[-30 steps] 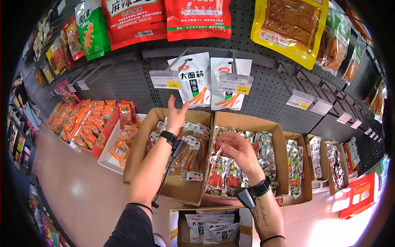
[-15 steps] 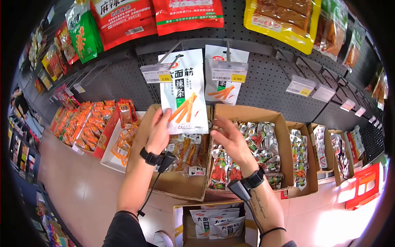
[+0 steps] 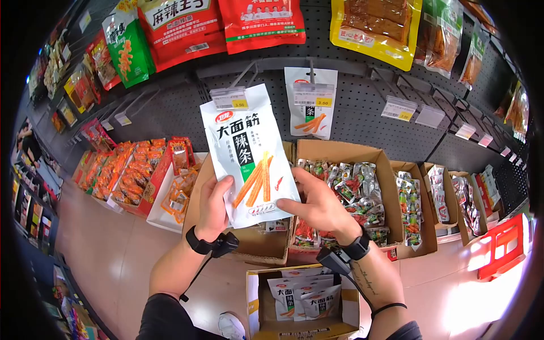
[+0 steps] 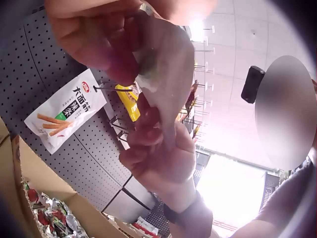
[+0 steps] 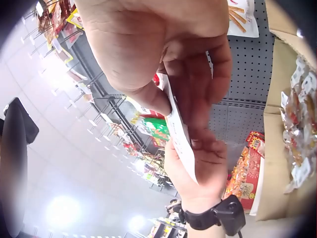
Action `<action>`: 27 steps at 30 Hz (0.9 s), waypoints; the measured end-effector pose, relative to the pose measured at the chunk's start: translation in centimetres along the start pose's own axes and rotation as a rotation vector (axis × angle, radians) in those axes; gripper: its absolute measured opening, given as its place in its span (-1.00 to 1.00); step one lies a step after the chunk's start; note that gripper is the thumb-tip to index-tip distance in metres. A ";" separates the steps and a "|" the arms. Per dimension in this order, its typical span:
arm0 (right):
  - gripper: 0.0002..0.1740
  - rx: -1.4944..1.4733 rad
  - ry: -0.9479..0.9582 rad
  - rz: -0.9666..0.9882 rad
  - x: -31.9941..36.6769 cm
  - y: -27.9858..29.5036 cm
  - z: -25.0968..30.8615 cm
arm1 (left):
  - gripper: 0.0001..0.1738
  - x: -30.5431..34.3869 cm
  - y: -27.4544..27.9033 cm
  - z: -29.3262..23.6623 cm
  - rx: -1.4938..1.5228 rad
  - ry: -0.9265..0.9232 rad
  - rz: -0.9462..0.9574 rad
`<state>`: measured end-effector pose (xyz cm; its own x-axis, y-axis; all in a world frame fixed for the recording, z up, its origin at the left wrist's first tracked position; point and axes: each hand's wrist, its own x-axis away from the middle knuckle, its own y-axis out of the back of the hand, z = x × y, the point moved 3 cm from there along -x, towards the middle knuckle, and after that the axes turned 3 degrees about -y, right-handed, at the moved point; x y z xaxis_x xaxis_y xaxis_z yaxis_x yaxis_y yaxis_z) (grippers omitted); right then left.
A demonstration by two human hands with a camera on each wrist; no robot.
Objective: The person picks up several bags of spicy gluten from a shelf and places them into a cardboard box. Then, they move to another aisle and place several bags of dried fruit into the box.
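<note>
A white snack bag [image 3: 249, 156] with orange strips printed on it is held between both hands in the head view, its top leaning left. The left hand [image 3: 213, 208] grips its lower left edge, thumb on the front. On the lower right edge, the right hand [image 3: 324, 205] pinches it with the thumb in front. Both wrist views show the bag edge-on, at [the bag [image 4: 171, 69]] and the bag [image 5: 179, 134], with fingers behind it. A similar white bag [image 3: 310, 107] hangs from a hook behind a price tag.
Below the hands, an open carton [image 3: 303, 326] contains several white bags. Cardboard boxes of small packets [image 3: 357, 187] line the shelf base. Orange packets [image 3: 136, 173] lie at the left, a red plastic object [image 3: 503, 249] at the right. Red bags [image 3: 263, 25] hang above.
The left hand has taken hold of a bag at the left hook and brought it down and nearer. The right hand has moved in and grasped its right edge.
</note>
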<state>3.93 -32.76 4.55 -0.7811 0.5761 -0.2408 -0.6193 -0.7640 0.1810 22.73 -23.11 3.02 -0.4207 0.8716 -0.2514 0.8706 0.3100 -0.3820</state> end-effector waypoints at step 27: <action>-0.55 -0.030 -0.205 -0.025 4.3 10.0 2.2 | -0.68 8.0 -7.1 3.1 -0.283 0.648 0.631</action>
<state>-5.77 -37.31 7.43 -0.7671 0.6399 -0.0455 -0.6387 -0.7551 0.1479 12.37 -19.49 0.92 0.2986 0.9243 0.2376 0.9542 -0.2845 -0.0927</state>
